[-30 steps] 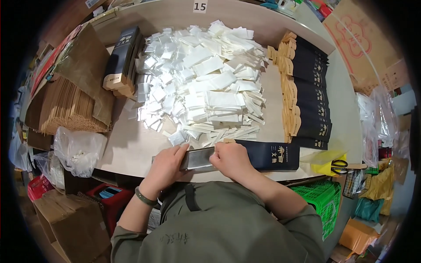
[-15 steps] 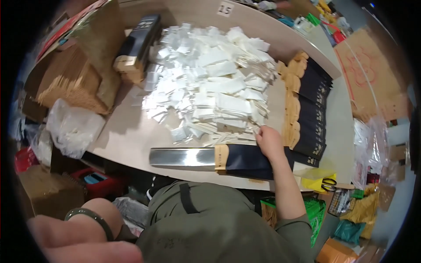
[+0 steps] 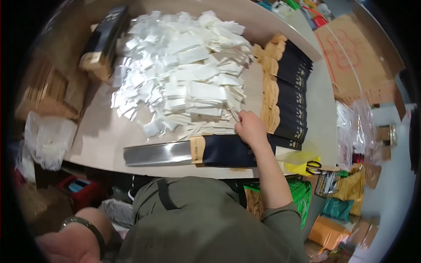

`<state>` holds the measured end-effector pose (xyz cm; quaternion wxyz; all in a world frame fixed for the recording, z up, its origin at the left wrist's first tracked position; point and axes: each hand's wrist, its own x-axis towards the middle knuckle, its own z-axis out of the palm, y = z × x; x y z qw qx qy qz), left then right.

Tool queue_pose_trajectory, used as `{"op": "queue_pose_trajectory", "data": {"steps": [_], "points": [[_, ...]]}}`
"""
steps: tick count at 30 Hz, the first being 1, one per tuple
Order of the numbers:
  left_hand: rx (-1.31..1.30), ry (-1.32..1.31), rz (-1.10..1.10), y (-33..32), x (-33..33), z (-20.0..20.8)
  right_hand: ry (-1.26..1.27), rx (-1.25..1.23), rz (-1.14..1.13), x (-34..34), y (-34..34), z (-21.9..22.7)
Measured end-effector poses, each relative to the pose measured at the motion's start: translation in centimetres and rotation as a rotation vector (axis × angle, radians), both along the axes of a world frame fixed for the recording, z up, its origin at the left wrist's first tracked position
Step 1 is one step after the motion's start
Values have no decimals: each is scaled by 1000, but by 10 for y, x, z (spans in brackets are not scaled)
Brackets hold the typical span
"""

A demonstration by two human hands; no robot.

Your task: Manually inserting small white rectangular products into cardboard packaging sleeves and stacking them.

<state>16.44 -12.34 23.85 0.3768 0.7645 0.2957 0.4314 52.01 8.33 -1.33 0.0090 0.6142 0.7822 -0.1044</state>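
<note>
My right hand (image 3: 252,128) is at the near right edge of a heap of flat white packets (image 3: 204,94), its thumb and fingers pinched on a thin white packet (image 3: 234,114). Below that wrist lies a dark blue paper sleeve (image 3: 226,151) with a tan end band. A shiny metal trough (image 3: 158,153) extends leftward out of the sleeve along the table's near edge. Down at the lower left is my left hand (image 3: 70,245), a bangle on its wrist. It is blurred and partly cut off, so its fingers are unclear.
Overlapping dark sleeves with tan ends (image 3: 287,98) line the table's right side. A bundle of dark sleeves (image 3: 105,39) stands at the back left, near stacked brown cardboard (image 3: 44,90) and a clear plastic bag (image 3: 49,136). Black-handled scissors (image 3: 313,166) lie at the near right corner.
The view has shifted, so the table sits further left and higher. My left hand has drawn lower toward the corner. My right hand stays pinched at the heap's edge.
</note>
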Motion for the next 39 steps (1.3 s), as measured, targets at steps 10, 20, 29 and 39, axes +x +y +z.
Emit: {"op": "queue_pose_trajectory", "data": {"steps": [10, 20, 29, 39], "points": [[-344, 594, 740, 86, 13, -254, 397, -55, 214, -20, 1, 72], [-232, 373, 846, 50, 8, -236, 220, 52, 649, -93, 73, 29], [-285, 247, 714, 46, 29, -264, 683, -271, 189, -108, 37, 57], [259, 913, 1523, 117, -197, -111, 149, -157, 752, -138, -77, 38]]}}
